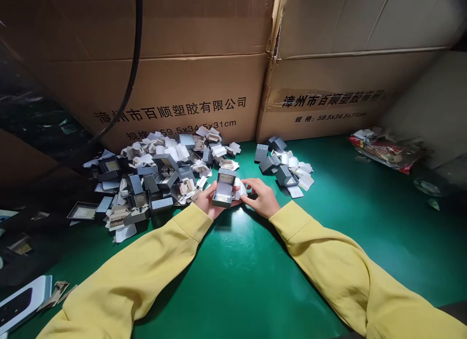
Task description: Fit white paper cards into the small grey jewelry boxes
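Note:
My left hand (210, 203) is closed around a small grey jewellery box (224, 188). The box's lid stands up, showing a pale lining and printed lettering inside the lid. At its right side, the fingers of my right hand (261, 197) pinch a white paper piece (239, 189), which lies right against the box. Part of that paper is hidden behind the box and my fingers. To the left is a heap of grey boxes (163, 176) mixed with white paper pieces. A smaller pile of grey boxes and papers (283, 168) lies beyond my right hand.
Two large cardboard cartons (182, 81) with printed characters stand along the back of the green tabletop (233, 290). A black cable (135, 62) hangs at the left. A red plastic package (392, 151) lies at the right. A phone-like device (24, 302) sits at lower left.

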`<state>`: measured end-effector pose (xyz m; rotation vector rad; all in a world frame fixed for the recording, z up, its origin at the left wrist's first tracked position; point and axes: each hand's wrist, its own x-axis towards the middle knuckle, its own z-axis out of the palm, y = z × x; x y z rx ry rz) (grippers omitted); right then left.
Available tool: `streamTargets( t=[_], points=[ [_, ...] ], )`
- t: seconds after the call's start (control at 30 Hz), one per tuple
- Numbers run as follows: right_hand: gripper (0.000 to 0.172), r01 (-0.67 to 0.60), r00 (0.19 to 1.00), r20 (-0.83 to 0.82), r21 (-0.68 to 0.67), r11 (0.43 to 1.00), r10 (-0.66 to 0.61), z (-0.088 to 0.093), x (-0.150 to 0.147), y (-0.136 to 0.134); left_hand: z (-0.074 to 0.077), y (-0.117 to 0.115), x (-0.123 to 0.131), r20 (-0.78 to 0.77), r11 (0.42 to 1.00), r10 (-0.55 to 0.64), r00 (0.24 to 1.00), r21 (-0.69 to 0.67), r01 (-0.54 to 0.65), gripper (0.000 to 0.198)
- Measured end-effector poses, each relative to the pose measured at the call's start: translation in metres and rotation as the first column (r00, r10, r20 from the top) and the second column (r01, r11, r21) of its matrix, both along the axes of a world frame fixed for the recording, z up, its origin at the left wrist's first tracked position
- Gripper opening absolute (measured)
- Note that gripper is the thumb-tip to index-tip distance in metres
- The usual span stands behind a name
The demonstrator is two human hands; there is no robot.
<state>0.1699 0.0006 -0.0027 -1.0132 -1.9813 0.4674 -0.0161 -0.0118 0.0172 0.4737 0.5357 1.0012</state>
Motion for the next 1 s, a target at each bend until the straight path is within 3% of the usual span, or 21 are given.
streamTargets(
  t=[0.3, 0.63, 1.0],
  points=[
    [0.035, 0.017, 0.982, -0.188, -0.091, 0.996, -0.034, 0.002, -0.010, -0.006, -0.004, 0.001, 0.000, -0.010, 0.998, 0.062, 0.998, 0.009, -0.062, 0.042],
    [0.052, 0.079, 0.994, -0.063, -0.092, 0.993, -0.085, 0.004, -0.008, -0.010, -0.003, 0.001, 0.001, -0.014, 0.996, 0.083, 0.996, -0.026, -0.084, 0.039],
    [0.049, -0.007, 1.000, -0.018, -0.069, 0.998, 0.006, 0.000, -0.007, -0.012, -0.002, 0.001, 0.002, -0.030, 0.997, 0.036, 0.999, -0.060, -0.038, 0.041]
  ],
)
